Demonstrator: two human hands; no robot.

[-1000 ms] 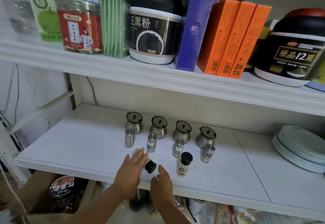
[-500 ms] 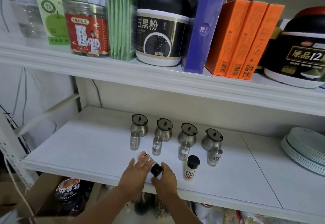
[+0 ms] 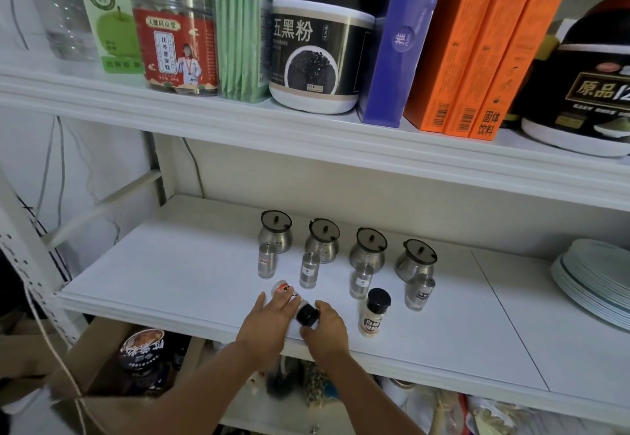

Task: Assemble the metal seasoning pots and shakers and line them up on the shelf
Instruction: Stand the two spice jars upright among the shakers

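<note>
Since a second ago the right hand (image 3: 327,327) has curled round the cap (image 3: 308,314) of the bottle (image 3: 284,289) lying at the shelf (image 3: 170,281) front, left hand (image 3: 269,323) flat on it; judged: cap being tightened, upright placement pending.

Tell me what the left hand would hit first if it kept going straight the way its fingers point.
The left hand rests on the lying bottle; past that, it would likely meet the second metal shaker from the left, though depth is hard to judge.
</note>
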